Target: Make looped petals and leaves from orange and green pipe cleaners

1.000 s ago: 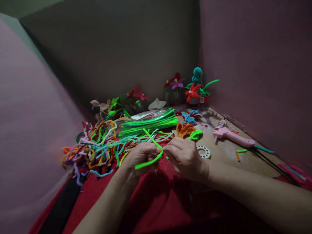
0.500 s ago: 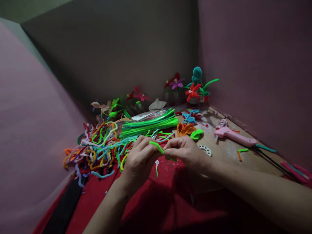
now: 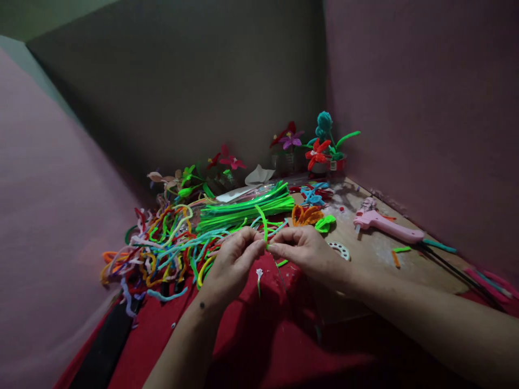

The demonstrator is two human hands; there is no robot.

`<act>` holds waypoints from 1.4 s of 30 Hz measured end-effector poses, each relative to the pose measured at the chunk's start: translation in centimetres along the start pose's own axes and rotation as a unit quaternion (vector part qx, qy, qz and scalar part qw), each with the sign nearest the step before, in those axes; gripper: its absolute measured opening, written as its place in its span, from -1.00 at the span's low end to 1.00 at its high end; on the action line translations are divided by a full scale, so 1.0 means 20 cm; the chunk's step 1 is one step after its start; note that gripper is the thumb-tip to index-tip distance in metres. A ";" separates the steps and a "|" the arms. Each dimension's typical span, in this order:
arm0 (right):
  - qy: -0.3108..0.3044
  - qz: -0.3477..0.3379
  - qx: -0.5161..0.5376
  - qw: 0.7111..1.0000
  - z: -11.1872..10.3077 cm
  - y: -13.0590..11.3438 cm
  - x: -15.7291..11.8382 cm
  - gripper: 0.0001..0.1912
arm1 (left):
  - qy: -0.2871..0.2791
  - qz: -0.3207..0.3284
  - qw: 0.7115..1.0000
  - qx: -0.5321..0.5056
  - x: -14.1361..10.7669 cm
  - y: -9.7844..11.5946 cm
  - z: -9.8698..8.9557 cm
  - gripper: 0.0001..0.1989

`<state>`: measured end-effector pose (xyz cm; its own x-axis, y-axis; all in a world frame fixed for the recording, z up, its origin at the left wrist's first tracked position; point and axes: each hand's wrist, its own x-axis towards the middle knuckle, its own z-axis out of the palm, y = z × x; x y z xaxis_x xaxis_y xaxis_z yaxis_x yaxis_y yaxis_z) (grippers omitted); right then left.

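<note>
A bright green pipe cleaner (image 3: 262,220) stands up between my two hands, pinched at its lower part. My left hand (image 3: 236,258) grips it with thumb and forefinger. Close against those fingertips, my right hand (image 3: 302,251) pinches the same pipe cleaner, and a short green end shows beneath its fingers. Just behind my hands lies a bundle of green pipe cleaners (image 3: 251,209), partly in clear plastic. Below them, on the red cloth (image 3: 243,346), rests a small white-topped piece with a green stem (image 3: 259,281).
A tangle of multicoloured pipe cleaners (image 3: 162,248) spreads at left. On the board at right lie a pink glue gun (image 3: 387,226), a white ring with holes (image 3: 339,249) and orange loops (image 3: 307,215). Pipe-cleaner flowers (image 3: 317,154) stand along the back. A black strip (image 3: 105,340) lies front left.
The green pipe cleaner has swung from slanting over my left fingers to nearly upright. My left hand has turned, bringing its thumb into view. The view has shifted slightly.
</note>
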<state>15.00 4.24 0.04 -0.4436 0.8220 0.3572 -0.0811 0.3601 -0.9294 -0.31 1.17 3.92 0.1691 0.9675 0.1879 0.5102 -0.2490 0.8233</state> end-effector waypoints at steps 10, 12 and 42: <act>0.024 0.034 -0.070 0.997 0.01 0.02 0.00 -0.83 | 0.072 0.201 0.945 0.248 -0.01 -0.07 0.05 -0.86; 0.043 -0.016 -0.141 0.989 0.01 0.03 0.00 -0.80 | 0.054 0.208 0.933 0.289 -0.01 -0.06 0.05 -0.84; -0.118 0.179 0.072 0.974 -0.03 -0.03 0.02 -0.81 | -0.003 0.082 0.951 0.299 -0.02 -0.03 -0.05 -0.87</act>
<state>15.48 4.69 0.86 -0.6577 0.7533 -0.0067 -0.0010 -0.0099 -1.0000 -1.51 1.00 3.98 0.2920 0.9135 0.2831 0.8647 -0.3787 0.3300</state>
